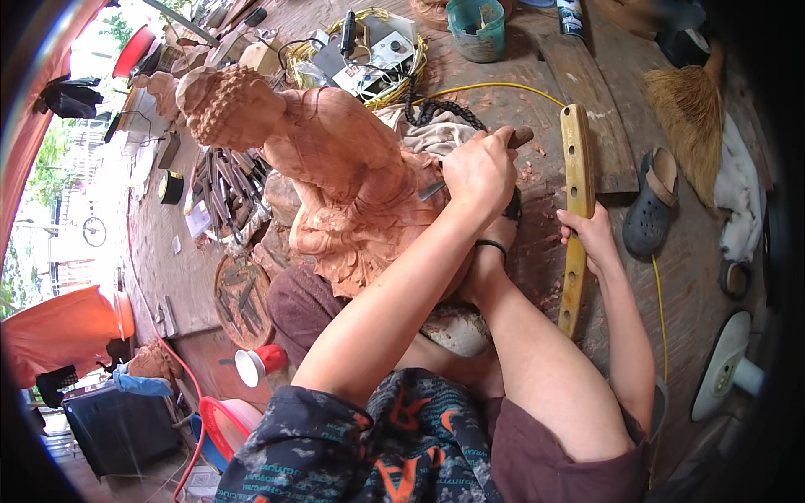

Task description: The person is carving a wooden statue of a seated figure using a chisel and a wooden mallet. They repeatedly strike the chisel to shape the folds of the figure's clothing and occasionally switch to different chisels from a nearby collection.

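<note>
A reddish wooden carved figure [352,180] with curled hair leans in front of me, its head to the upper left. My left hand [480,174] is closed round a chisel [520,137]. The wooden handle sticks out past my fingers, and the metal blade points at the figure's lower side; I cannot tell whether its tip touches. Off to the right, my right hand [590,228] grips a long yellow bar with several holes [579,159], held roughly upright, apart from the chisel. My bent leg, with a black band at the ankle, lies between my arms beside the figure.
Many carving tools [226,189] lie left of the figure, near a round tray [220,293] of blades. A red cup [270,358] is by my knee. Behind are an electrical box [390,54] and teal bucket [476,38]. A clog [651,205] and broom [692,117] lie right.
</note>
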A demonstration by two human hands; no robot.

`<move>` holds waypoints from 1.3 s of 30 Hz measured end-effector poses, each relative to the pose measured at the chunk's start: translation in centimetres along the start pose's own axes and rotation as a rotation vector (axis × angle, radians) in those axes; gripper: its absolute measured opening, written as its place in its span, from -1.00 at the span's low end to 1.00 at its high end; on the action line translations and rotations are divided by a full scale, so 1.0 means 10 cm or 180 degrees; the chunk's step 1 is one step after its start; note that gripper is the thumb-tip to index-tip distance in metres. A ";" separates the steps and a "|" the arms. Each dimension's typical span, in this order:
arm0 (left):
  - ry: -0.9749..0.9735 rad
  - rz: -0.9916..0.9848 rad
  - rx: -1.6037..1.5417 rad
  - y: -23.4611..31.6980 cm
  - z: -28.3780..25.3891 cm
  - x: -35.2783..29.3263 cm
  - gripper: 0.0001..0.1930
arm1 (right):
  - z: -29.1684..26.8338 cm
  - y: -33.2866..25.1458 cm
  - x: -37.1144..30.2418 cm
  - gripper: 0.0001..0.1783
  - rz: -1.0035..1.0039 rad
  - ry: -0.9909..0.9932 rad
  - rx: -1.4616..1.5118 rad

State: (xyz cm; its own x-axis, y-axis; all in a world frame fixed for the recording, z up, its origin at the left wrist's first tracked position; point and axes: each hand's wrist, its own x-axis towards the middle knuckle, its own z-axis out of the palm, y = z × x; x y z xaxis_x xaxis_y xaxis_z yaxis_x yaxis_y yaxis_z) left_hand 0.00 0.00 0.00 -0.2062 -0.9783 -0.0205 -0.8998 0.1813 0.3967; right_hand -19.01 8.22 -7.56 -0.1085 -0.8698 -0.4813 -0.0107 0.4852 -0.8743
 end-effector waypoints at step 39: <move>0.0844 0.0353 -0.0155 0.03 -0.19 -0.10 -0.69 | -0.10 -0.37 0.05 -0.43 -0.0398 0.0257 0.0695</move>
State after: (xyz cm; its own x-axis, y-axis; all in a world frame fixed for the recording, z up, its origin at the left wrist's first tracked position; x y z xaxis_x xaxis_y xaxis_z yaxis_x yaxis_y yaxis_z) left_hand 0.65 0.82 1.91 -0.1887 -0.9460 0.2636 -0.8566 0.2898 0.4269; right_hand -19.97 6.14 -4.53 -0.1988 -0.9076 -0.3699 0.1848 0.3360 -0.9236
